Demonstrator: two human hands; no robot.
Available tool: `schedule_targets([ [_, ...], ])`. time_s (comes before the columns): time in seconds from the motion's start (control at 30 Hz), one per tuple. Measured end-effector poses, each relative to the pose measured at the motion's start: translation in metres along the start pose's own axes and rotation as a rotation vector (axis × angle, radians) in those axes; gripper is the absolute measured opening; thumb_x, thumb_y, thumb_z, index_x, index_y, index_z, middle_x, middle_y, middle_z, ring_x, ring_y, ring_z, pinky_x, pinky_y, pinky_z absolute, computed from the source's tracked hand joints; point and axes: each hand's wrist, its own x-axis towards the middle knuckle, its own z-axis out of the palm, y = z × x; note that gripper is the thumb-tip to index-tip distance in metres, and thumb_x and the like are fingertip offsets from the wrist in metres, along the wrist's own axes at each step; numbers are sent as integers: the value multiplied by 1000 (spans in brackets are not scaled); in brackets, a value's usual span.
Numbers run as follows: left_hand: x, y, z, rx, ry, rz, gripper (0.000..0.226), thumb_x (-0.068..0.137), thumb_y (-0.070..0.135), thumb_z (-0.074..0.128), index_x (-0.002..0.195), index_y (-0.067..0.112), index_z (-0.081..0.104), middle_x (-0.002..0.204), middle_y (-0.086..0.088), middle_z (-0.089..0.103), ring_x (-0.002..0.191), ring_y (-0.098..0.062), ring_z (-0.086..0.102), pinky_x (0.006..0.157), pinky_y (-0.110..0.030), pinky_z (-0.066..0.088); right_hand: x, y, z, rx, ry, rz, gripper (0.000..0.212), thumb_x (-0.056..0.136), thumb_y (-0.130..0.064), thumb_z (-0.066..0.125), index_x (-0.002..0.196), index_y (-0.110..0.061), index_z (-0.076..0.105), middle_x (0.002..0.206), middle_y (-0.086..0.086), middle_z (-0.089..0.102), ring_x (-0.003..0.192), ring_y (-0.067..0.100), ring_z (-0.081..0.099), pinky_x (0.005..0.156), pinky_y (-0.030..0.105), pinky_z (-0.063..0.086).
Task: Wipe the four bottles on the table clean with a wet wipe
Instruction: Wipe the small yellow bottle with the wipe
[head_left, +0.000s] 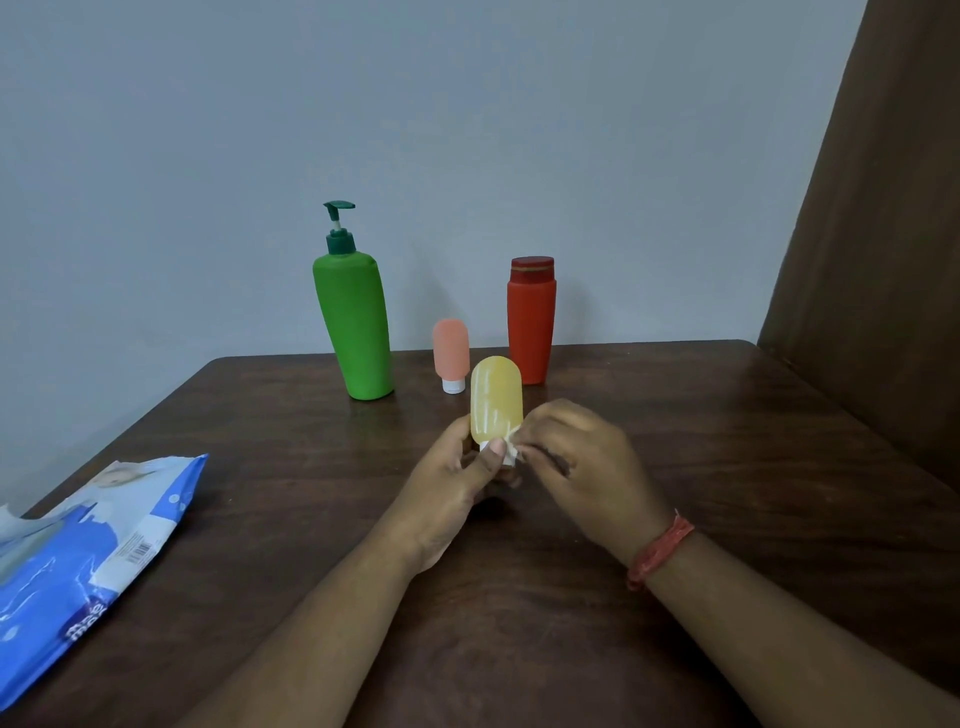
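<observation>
A single view is given, taken from a camera worn on the head and aimed forward and down across the desk (675, 415). The near desk edge is cut off at the bottom of the frame, and the far edge is met by the wall (467, 104) at mid-height. The forearms are seen close, entering from the lower edge.

A: Dim, flat room light, slightly cool. No hard shadows, only soft smudges on the table (727, 415) under the green bottle (356, 322) and the hands.

B: Glare?

A: A faint sheen on the far right tabletop. The middle looks fairly sharp; the near forearms go soft, and the table's edges bow outward from the wide lens.
</observation>
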Motion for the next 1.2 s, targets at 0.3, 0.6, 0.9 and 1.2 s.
schedule_targets([
  [0.3,-3,0,2,109,-48,15,44,92,33,65,134,24,55,107,2,69,95,-17,65,104,-47,51,0,4,-2,-63,-28,-12,7,87,-8,74,94,-10,75,95,1,67,91,11,59,79,17,45],
  [0.6,-2,1,4,197,-62,27,53,97,18,67,144,34,48,120,-1,67,103,-22,69,103,-43,53,-3,9,-2,-116,-73,-59,7,87,-10,73,94,-11,73,96,0,65,92,13,58,78,25,48],
  [0.9,-3,5,6,460,-104,64,61,99,17,63,148,42,39,120,-6,50,94,-15,72,104,-33,48,2,26,-10,-54,161,152,1,89,-8,70,89,-9,71,93,1,62,85,11,57,75,22,47],
  [1.2,0,-2,7,682,-120,131,62,96,32,64,149,44,35,106,7,44,97,-18,58,93,-37,51,5,31,-12,-30,271,246,7,88,-4,70,88,-10,72,92,-2,63,85,7,57,75,12,43],
])
